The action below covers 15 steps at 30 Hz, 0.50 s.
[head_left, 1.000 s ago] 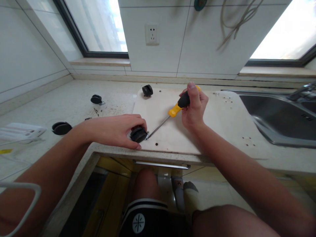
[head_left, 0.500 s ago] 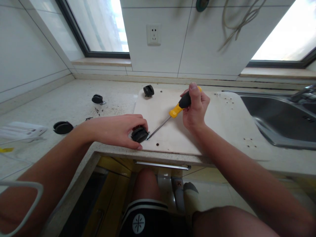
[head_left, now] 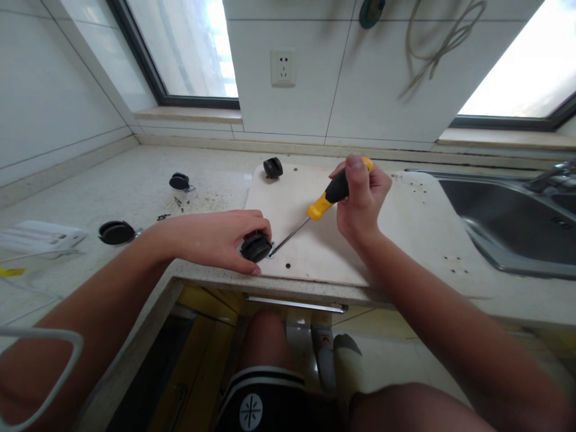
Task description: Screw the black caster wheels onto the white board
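Note:
A white board [head_left: 342, 240] lies flat along the counter's front edge, with small holes near its corners. At its near left corner my left hand [head_left: 220, 240] grips a black caster wheel [head_left: 255, 246] and holds it down on the board. My right hand [head_left: 362, 198] is wrapped around the yellow and black handle of a screwdriver [head_left: 321, 205]. The screwdriver slants down to the left, its tip at the caster's metal plate. Whether a screw sits under the tip is too small to tell. Another caster [head_left: 272, 168] stands on the board's far left corner.
Two loose casters, one farther back [head_left: 180, 182] and one nearer [head_left: 116, 233], lie left of the board beside scattered small dark screws [head_left: 164, 216]. A steel sink [head_left: 517, 228] is at the right. A white power strip [head_left: 40, 237] and cable lie far left.
My right hand has shifted slightly right and turned a little on the screwdriver's handle. My left hand stays on the caster. The whole view has moved slightly.

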Tool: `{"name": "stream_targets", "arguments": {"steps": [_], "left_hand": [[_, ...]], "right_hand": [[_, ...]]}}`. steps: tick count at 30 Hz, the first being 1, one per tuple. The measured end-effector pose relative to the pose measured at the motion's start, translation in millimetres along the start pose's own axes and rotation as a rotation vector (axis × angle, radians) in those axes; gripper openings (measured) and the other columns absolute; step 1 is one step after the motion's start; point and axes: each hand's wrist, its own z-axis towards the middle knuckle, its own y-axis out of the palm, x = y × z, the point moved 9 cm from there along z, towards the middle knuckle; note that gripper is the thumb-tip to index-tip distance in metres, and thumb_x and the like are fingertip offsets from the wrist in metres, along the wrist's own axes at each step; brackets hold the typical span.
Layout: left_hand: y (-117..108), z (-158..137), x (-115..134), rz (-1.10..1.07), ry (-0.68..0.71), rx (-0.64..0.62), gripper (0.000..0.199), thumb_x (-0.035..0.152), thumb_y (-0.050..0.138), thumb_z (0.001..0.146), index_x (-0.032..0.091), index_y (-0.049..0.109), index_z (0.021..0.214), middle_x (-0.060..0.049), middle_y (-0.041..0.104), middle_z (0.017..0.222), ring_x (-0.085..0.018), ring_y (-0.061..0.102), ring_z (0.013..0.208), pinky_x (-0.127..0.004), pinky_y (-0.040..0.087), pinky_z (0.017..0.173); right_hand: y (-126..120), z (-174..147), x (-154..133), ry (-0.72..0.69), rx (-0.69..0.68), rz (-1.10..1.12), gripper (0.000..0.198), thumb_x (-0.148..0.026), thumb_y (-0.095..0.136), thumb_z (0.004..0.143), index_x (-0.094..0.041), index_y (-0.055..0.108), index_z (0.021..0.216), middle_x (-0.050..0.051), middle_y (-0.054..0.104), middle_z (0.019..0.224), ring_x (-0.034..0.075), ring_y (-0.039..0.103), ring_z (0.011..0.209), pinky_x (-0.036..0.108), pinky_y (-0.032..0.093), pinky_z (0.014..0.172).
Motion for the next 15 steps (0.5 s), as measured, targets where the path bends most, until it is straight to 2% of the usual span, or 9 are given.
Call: {"name": "stream_targets", "arguments": {"steps": [4, 7, 11, 13, 15], "left_hand": [[0.1, 0.4, -1.6, -0.002, -0.007, 0.003, 0.051, 0.059, 0.081, 0.088, 0.025, 0.073, 0.126, -0.009, 0.075, 0.129, -0.031, 0.071, 0.115, -0.04, 0.056, 0.1], [-0.7, -0.4, -2.6, 0.006, -0.008, 0.013, 0.059, 0.061, 0.081, 0.088, 0.025, 0.072, 0.134, -0.01, 0.076, 0.133, -0.033, 0.073, 0.117, -0.044, 0.058, 0.104], [-3.3, -3.1, 3.2, -0.011, 0.033, 0.04, 0.067, 0.058, 0.083, 0.088, 0.027, 0.07, 0.146, -0.009, 0.076, 0.146, -0.038, 0.071, 0.132, -0.046, 0.058, 0.112], [-3.7, -4.2, 3.1, -0.014, 0.025, 0.051, 0.068, 0.057, 0.085, 0.087, 0.03, 0.07, 0.148, -0.007, 0.077, 0.147, -0.038, 0.071, 0.135, -0.046, 0.058, 0.113], [-5.2, -5.2, 2.6, 0.003, 0.026, 0.076, 0.066, 0.057, 0.086, 0.087, 0.03, 0.072, 0.146, -0.007, 0.08, 0.14, -0.038, 0.073, 0.13, -0.046, 0.06, 0.11]], "right_hand": [[30.2, 0.2, -50.9, -0.116, -0.184, -0.165, 0.053, -0.064, 0.077, 0.102, -0.025, 0.065, 0.069, -0.001, 0.058, 0.071, 0.013, 0.055, 0.069, 0.031, 0.047, 0.067], [64.9, -9.2, -91.9, -0.202, -0.425, -0.235, 0.043, -0.053, 0.081, 0.104, -0.025, 0.064, 0.074, -0.002, 0.063, 0.074, 0.014, 0.053, 0.07, 0.032, 0.046, 0.068], [103.0, -32.9, -123.5, -0.293, -0.72, -0.314, 0.024, -0.045, 0.076, 0.108, -0.023, 0.072, 0.099, 0.0, 0.075, 0.095, 0.015, 0.062, 0.082, 0.031, 0.051, 0.078], [110.3, -39.5, -131.2, -0.334, -0.746, -0.419, 0.025, -0.047, 0.069, 0.112, -0.023, 0.073, 0.104, -0.001, 0.074, 0.093, 0.014, 0.061, 0.079, 0.031, 0.046, 0.075], [111.4, -40.2, -135.4, -0.325, -0.73, -0.53, 0.025, -0.046, 0.069, 0.112, -0.025, 0.072, 0.099, -0.004, 0.066, 0.08, 0.012, 0.053, 0.07, 0.031, 0.037, 0.069]]}}
